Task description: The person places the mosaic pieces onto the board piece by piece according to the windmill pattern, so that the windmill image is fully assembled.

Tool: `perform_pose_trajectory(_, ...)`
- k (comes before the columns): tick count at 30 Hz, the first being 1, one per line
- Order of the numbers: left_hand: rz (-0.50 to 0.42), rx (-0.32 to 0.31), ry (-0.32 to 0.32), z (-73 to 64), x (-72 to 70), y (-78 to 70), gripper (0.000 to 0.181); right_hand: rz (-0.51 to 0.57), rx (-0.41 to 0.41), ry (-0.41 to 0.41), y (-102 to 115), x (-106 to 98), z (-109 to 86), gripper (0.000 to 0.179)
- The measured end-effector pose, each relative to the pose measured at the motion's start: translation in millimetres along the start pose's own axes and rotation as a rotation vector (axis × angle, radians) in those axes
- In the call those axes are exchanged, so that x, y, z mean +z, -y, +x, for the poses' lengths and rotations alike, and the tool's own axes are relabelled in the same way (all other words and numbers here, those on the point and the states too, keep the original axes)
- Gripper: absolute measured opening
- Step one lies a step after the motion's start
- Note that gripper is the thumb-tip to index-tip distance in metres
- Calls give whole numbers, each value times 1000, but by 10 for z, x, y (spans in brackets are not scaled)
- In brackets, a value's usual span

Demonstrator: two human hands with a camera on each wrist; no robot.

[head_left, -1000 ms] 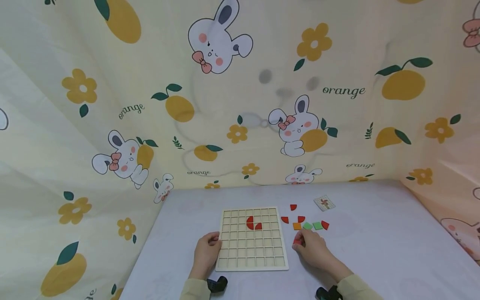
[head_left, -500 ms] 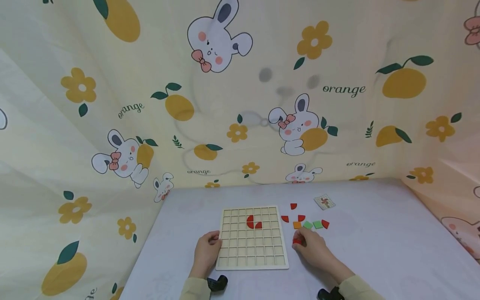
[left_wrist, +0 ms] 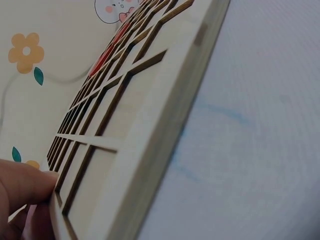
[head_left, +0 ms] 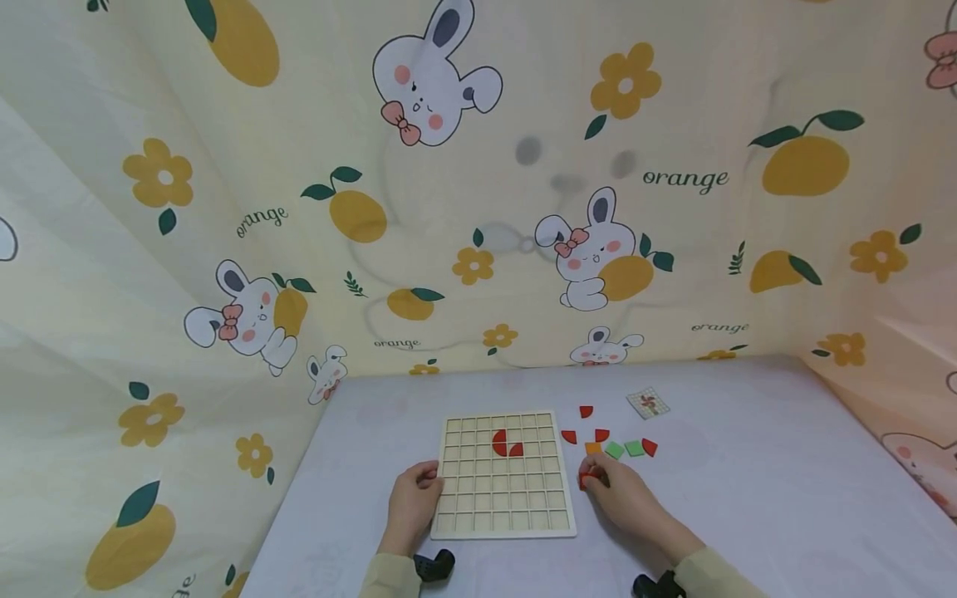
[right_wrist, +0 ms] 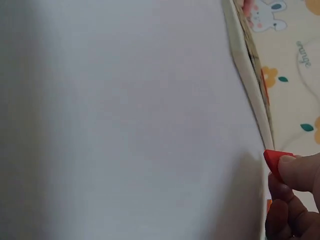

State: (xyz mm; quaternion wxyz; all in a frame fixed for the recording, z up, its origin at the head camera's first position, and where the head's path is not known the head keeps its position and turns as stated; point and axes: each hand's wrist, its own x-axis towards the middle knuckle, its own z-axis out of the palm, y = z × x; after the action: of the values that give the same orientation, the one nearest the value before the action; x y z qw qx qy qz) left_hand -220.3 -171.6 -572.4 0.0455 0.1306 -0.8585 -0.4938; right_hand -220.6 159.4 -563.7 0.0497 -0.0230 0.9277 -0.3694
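Observation:
My left hand point(head_left: 414, 508) holds the left edge of a pale wooden grid board point(head_left: 497, 507); in the left wrist view its thumb point(left_wrist: 35, 186) lies at the board's rim. To the right of the board, my right hand point(head_left: 624, 496) pinches a red tile point(right_wrist: 276, 162) between thumb and fingers, just above the tablecloth. The fingers partly cover this tile, and its full outline is hidden. Three red quarter-round tiles point(head_left: 499, 443) sit in the grid's upper middle, two forming a half circle and the third at their lower right.
Beyond my right hand lie several loose red quarter-rounds point(head_left: 586, 411), an orange square point(head_left: 593, 448) and two green squares point(head_left: 634, 448). A small pattern card point(head_left: 648, 403) rests farther back on the white tablecloth point(head_left: 748, 465). A printed curtain point(head_left: 478, 208) surrounds the table.
My right hand has shifted slightly left toward the board, and the red tile has turned a little in its fingers. The left hand keeps its place at the board's edge.

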Motion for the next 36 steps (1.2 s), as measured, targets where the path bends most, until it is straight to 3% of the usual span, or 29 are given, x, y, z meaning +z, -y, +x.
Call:
perform_pose_trajectory(7,-8,-4,-2,4,0,18,28,29,-29,40,249,-49,271,9)
perform_pose_trajectory(16,-32,3,-10,53,31,59,27,-38,-125,141,512,190,680,3)
perform_pose_trajectory(20,-29,-6,-7,59,25,68,27,-54,-159,136,543,287,725,8)
perform_pose_trajectory(26,-25,-2,-13,57,13,55,28,-17,-144,97,550,321,743,20)
perform_pose_trajectory(32,-37,6,-10,52,4,49,28,-45,-143,63,573,282,781,17)
perform_pose_trajectory(36,-33,9,-6,39,5,48,28,-76,-153,81,573,285,796,17)
